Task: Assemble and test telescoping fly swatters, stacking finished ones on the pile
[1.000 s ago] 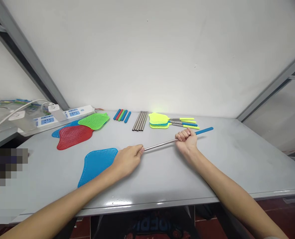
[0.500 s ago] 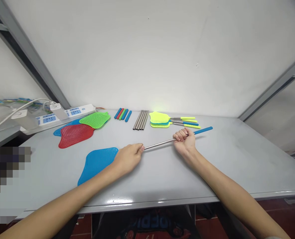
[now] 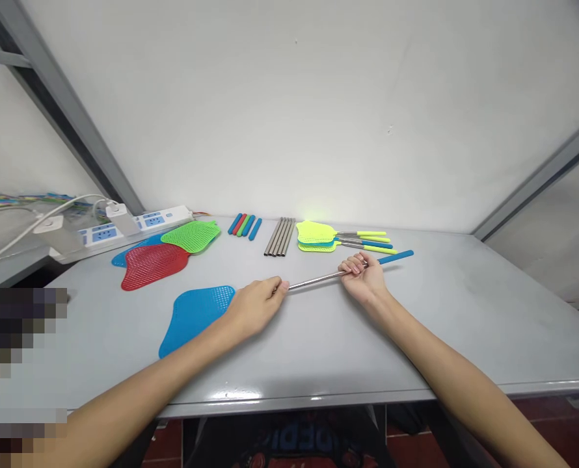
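Note:
Between both hands stretches a blue fly swatter (image 3: 194,318) with a metal rod and a blue grip (image 3: 395,257). My left hand (image 3: 255,305) is closed around the joint of head and rod, hiding it. My right hand (image 3: 365,279) has its fingers wrapped round the rod just below the blue grip. Behind my right hand lies a stack of fly swatters (image 3: 316,233) with yellow and blue heads. Loose metal rods (image 3: 280,237) lie side by side left of that stack. Several coloured grips (image 3: 244,225) are lined up further left.
Red (image 3: 153,265), green (image 3: 192,235) and blue swatter heads overlap at the left of the grey table (image 3: 319,364). Behind them runs a white power strip (image 3: 104,235) with chargers and cables. A white wall (image 3: 289,117) closes off the back.
The view has shifted slightly. My right hand has come a little closer to my left along the rod, and both hands keep hold of the fly swatter.

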{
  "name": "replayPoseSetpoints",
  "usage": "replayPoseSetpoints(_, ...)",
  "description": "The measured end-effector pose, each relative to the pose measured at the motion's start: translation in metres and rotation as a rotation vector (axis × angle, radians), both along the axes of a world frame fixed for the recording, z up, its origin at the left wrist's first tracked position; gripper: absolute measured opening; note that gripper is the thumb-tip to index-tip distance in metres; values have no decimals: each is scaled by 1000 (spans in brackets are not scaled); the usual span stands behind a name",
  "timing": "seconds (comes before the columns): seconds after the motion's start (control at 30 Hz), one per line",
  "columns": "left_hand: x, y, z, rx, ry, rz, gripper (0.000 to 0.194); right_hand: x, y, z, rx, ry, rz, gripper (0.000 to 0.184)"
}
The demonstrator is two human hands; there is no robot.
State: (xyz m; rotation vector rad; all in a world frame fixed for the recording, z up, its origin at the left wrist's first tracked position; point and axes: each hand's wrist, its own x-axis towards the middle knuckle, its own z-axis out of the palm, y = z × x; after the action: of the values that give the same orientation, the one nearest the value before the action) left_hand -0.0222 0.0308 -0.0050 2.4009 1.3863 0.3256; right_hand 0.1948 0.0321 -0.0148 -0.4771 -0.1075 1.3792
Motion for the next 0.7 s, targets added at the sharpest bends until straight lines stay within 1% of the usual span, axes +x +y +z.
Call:
replayPoseSetpoints(0.13,2,-3,3,-2,10,10,49,0,-1,3,5,5,12,25)
replayPoseSetpoints(0.33,1,-1,4,46,91,150,57,-8,-4,-1,-33,1,30,26)
replayPoseSetpoints(0.47,2,2,8,90,86,185,58,-14,-5,-2,-17,-22,46,22)
replayPoseSetpoints(0.6,-1,7,12,116,88,229,58,-20,-10,2,34,-135,112,15)
replayPoseSetpoints(0.67,-5,11,14,116,93,254,58,-23,-14,5,45,-237,187,11)
replayPoseSetpoints(0.7,-7,13,15,117,94,268,57,-25,-16,6,47,-301,234,12)
